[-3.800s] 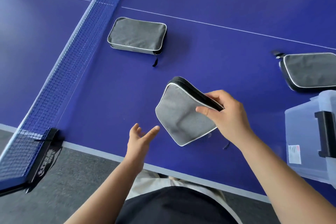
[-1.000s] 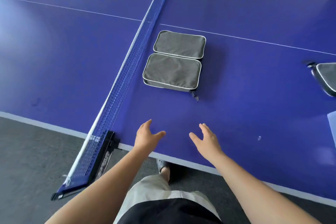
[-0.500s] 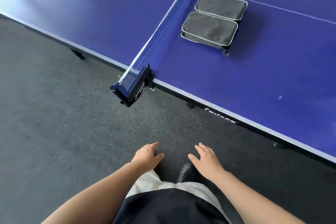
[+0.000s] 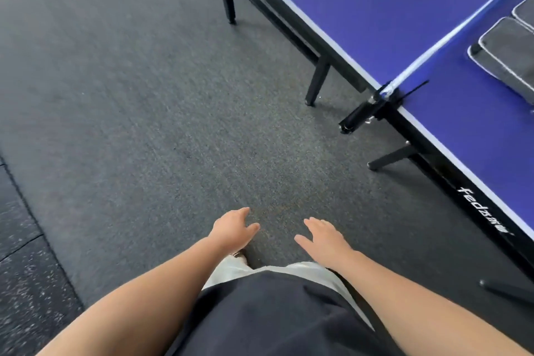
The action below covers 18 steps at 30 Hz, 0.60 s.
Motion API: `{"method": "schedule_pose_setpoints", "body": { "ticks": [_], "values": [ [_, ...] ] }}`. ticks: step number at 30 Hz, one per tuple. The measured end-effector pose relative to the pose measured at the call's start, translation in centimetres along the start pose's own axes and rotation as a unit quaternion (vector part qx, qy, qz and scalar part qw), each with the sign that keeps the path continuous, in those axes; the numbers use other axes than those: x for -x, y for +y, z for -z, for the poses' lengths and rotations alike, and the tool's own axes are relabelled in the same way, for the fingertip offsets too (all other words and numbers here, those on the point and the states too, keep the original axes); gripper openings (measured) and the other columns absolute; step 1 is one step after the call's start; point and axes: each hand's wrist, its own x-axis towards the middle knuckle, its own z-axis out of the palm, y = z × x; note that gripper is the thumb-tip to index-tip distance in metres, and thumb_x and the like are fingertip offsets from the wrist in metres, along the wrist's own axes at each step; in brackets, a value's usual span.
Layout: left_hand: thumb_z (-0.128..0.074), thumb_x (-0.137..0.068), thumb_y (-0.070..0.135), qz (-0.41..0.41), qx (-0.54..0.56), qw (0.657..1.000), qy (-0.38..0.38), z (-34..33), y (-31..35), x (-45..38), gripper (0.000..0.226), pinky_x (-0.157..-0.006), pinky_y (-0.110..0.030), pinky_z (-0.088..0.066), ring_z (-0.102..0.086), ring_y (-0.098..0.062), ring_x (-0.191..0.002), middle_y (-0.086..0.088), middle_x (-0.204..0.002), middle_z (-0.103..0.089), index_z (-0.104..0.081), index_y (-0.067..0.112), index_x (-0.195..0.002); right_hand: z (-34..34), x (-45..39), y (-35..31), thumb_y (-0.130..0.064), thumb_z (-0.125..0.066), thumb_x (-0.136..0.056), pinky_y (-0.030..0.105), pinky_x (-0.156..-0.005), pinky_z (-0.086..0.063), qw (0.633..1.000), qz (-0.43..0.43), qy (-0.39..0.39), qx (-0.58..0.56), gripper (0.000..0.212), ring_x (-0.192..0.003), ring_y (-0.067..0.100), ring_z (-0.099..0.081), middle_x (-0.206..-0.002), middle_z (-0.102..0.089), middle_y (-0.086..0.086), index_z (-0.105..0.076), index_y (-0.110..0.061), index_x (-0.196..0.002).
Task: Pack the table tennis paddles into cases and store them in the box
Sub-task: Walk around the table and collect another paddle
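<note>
Head view: left hand (image 4: 232, 230) & right hand (image 4: 325, 235) both empty, fingers spread wide, over grey floor (image 4: 144, 95). Two grey cases (image 4: 508, 52) lie side by side on blue bench (image 4: 375, 9), beside net (image 4: 450, 35), far right edge.
</note>
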Motion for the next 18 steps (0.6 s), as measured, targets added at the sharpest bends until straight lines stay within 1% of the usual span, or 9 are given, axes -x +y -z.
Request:
{"method": "schedule_pose_setpoints", "body": {
  "ticks": [4,7,9,12,13,16,18],
  "values": [
    [-0.050,-0.095,0.049,0.026,0.045,0.999,0.016,4.6,-8.0,-0.4,0.065,-0.113,-0.035,-0.034,-0.041,-0.023,-0.139,-0.005,-0.150,-0.046,-0.036,0.017,-0.151,0.2,-3.6,-10.0,-0.058,-0.037,-0.098,0.042,-0.119,-0.019,0.998,0.033,0.000,0.047,0.070,-0.149,0.022,-0.013,-0.162,-0.020,0.000,-0.024,-0.019,-0.154],
    [-0.049,-0.096,0.048,0.043,0.068,0.996,0.029,8.2,-12.3,-1.1,0.064,-0.113,-0.034,-0.033,-0.040,-0.022,-0.140,-0.003,-0.152,-0.044,-0.035,0.017,-0.151,1.8,-5.9,-17.0,-0.058,-0.037,-0.097,0.041,-0.119,-0.016,0.994,0.076,-0.006,0.076,0.070,-0.150,0.022,-0.012,-0.162,-0.019,-0.002,-0.024,-0.020,-0.154],
    [-0.049,-0.097,0.048,0.050,0.077,0.995,0.038,10.8,-14.1,-2.1,0.064,-0.113,-0.034,-0.033,-0.040,-0.021,-0.140,-0.002,-0.152,-0.044,-0.035,0.018,-0.151,3.3,-7.7,-20.8,-0.058,-0.038,-0.097,0.040,-0.119,-0.017,0.990,0.101,-0.006,0.102,0.069,-0.149,0.022,-0.014,-0.161,-0.023,-0.002,-0.027,-0.020,-0.153],
    [-0.048,-0.098,0.048,0.056,0.094,0.993,0.050,14.8,-16.4,-4.4,0.063,-0.113,-0.035,-0.033,-0.039,-0.021,-0.140,-0.002,-0.153,-0.043,-0.034,0.018,-0.152,6.4,-11.1,-25.5,-0.060,-0.032,-0.092,0.040,-0.114,-0.029,0.983,0.123,-0.001,0.134,0.069,-0.142,0.024,-0.030,-0.151,-0.040,-0.002,-0.041,-0.018,-0.145],
    [-0.047,-0.098,0.048,0.059,0.097,0.992,0.053,16.2,-17.0,-5.2,0.063,-0.113,-0.035,-0.033,-0.039,-0.021,-0.140,-0.002,-0.153,-0.042,-0.034,0.018,-0.152,7.5,-12.4,-26.8,-0.059,-0.033,-0.092,0.040,-0.112,-0.031,0.981,0.129,-0.001,0.145,0.066,-0.138,0.024,-0.034,-0.147,-0.043,-0.002,-0.043,-0.016,-0.143],
    [-0.047,-0.098,0.048,0.072,0.104,0.990,0.060,20.4,-18.7,-8.1,0.063,-0.114,-0.035,-0.032,-0.039,-0.021,-0.141,-0.002,-0.153,-0.042,-0.035,0.017,-0.151,11.5,-16.0,-30.8,-0.051,-0.040,-0.098,0.043,-0.111,-0.031,0.974,0.144,-0.017,0.174,0.058,-0.136,0.027,-0.035,-0.145,-0.045,0.003,-0.043,-0.014,-0.141],
    [-0.047,-0.098,0.048,0.081,0.105,0.989,0.064,23.5,-19.5,-10.5,0.062,-0.114,-0.035,-0.031,-0.039,-0.021,-0.140,-0.002,-0.152,-0.043,-0.036,0.018,-0.151,14.3,-18.8,-33.5,-0.050,-0.039,-0.099,0.043,-0.113,-0.029,0.970,0.152,-0.028,0.188,0.056,-0.138,0.029,-0.034,-0.148,-0.043,0.005,-0.042,-0.013,-0.142]
  ]
}}
